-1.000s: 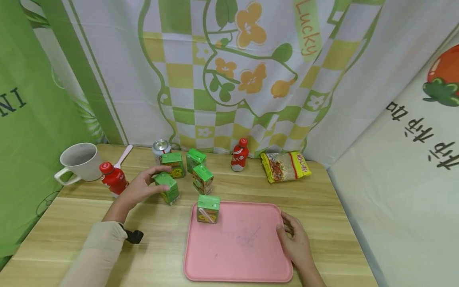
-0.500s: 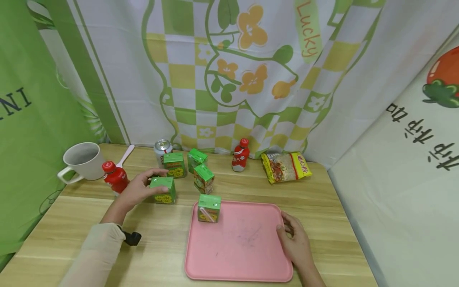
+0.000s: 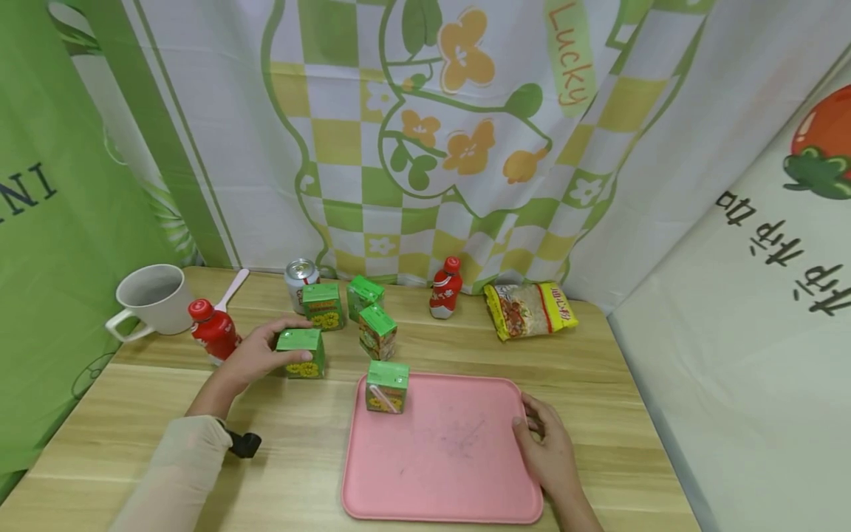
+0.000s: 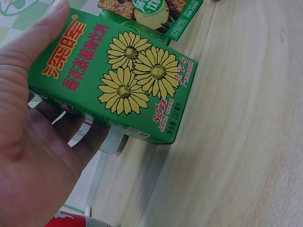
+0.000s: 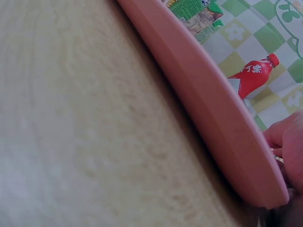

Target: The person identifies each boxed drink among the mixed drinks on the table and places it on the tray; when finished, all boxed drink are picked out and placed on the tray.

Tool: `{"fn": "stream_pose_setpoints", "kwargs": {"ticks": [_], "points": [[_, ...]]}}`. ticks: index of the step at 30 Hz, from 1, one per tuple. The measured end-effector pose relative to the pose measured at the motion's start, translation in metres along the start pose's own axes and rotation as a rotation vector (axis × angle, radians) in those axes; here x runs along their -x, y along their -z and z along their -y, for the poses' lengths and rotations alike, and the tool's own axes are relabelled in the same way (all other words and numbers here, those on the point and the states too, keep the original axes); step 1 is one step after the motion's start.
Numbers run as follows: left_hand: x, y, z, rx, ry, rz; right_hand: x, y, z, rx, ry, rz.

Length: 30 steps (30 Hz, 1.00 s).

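In the head view my left hand (image 3: 255,355) holds a green drink carton (image 3: 307,340) at the left of the table, thumb on the near face and fingers behind. The left wrist view shows the carton's (image 4: 113,75) front with yellow flowers, its lower end close to the wood. My right hand (image 3: 552,451) grips the right rim of a pink tray (image 3: 452,473), thumb over the edge. Near the tray's far left corner stands another green carton (image 3: 387,388) with a straw on its face. In the right wrist view, the tray's side wall (image 5: 203,99) runs diagonally beside my fingers.
Behind the held carton are more green cartons (image 3: 377,332) and a silver can (image 3: 301,275). At left stand a red bottle (image 3: 214,331), a mug (image 3: 153,299) and a pink spoon (image 3: 233,288). Another red bottle (image 3: 445,290) and a yellow food packet (image 3: 532,309) are at the back.
My left hand has turned the carton from an angle so its flowered face points toward me, and it is slightly more upright. My right hand and the tray stay where they were.
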<state>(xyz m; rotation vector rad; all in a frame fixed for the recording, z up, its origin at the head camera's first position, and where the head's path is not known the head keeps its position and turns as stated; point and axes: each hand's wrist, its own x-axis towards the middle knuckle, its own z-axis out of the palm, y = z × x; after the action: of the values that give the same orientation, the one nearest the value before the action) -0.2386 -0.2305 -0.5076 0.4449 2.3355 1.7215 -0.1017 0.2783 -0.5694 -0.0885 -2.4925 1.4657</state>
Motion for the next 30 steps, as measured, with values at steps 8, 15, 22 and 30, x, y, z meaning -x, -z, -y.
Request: {"fn": "stream_pose_setpoints", "kwargs": {"ticks": [8, 15, 22, 30], "points": [[0.002, 0.0, -0.001, -0.027, 0.033, -0.007, 0.0, -0.001, 0.0, -0.018, 0.005, -0.004], [0.0, -0.003, 0.0, -0.031, 0.041, -0.048, 0.001, 0.0, 0.009, -0.018, 0.031, -0.012], [-0.002, -0.009, 0.001, -0.078, 0.029, -0.097, 0.001, 0.0, 0.011, -0.034, 0.044, -0.018], [-0.001, -0.017, -0.011, -0.103, 0.008, -0.13, -0.001, -0.001, -0.004, -0.022, 0.04, -0.012]]}}
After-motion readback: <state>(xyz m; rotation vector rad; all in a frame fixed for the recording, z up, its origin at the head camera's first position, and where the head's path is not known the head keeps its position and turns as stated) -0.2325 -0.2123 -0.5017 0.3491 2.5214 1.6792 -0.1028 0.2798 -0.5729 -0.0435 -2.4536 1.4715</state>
